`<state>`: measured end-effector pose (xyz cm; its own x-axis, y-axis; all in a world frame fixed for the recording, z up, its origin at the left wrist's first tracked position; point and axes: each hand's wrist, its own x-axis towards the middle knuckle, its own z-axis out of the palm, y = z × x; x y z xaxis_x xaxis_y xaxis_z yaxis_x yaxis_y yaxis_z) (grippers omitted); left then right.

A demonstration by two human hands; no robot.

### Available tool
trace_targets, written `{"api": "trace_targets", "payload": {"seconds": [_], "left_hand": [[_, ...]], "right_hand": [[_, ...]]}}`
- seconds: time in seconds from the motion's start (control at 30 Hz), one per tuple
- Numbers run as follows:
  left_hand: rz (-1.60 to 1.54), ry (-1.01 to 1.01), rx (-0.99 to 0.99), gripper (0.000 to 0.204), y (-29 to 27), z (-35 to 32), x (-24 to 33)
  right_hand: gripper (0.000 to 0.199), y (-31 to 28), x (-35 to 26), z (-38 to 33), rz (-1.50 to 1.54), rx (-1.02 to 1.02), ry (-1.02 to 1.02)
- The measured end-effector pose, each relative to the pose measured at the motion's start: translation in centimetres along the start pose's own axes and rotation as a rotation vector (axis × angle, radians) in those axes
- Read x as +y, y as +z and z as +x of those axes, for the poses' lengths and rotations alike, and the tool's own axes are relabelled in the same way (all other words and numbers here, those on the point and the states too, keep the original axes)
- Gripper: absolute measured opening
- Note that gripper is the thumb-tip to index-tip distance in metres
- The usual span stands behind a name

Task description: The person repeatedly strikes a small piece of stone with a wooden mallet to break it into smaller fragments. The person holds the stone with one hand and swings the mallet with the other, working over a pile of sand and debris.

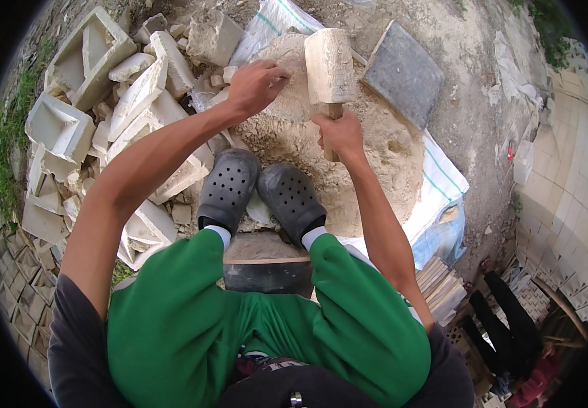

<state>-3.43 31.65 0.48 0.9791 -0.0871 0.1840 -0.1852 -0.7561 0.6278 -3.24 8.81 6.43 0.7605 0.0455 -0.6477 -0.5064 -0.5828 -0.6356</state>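
My right hand [338, 133] grips the handle of a wooden mallet [329, 64], whose thick pale head is raised above a heap of crumbled pale material [375, 146]. My left hand [256, 85] reaches forward with curled fingers onto a pale chunk [287, 95] at the top of the heap, just left of the mallet head. Whether the left hand grips the chunk or only rests on it is unclear. I sit with green trousers and dark perforated clogs [229, 187], feet planted at the near foot of the heap.
Broken pale moulded blocks [79, 58] lie piled to the left. A white sack sheet [443, 183] lies under the heap. A flat dark grey slab [402, 71] rests behind it. Stacked pale tiles [566, 177] stand right. Another person [511, 333] is at lower right.
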Motion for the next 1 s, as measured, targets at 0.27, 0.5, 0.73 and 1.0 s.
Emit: {"api": "trace_targets", "payload": {"seconds": [0.27,0.5,0.73,1.0], "left_hand": [[0.111,0.068,0.006,0.018,0.3,0.8,-0.7],[0.032,0.036,-0.071,0.021,-0.2,0.4,-1.6],[0.025,-0.025,0.008,0.016,-1.0,-0.5,-1.7],[0.043,-0.064,-0.041,0.016,-1.2,-1.1,-2.4]], "right_hand": [[0.038,-1.7,-0.7,-1.2,-0.094,0.043,-0.02],[0.047,0.2,-3.5,-2.9,-0.109,0.031,-0.196],[0.037,3.9,1.6,1.3,-0.196,0.087,-0.27],[0.043,1.7,-3.3,-1.6,-0.235,0.11,-0.258]]}}
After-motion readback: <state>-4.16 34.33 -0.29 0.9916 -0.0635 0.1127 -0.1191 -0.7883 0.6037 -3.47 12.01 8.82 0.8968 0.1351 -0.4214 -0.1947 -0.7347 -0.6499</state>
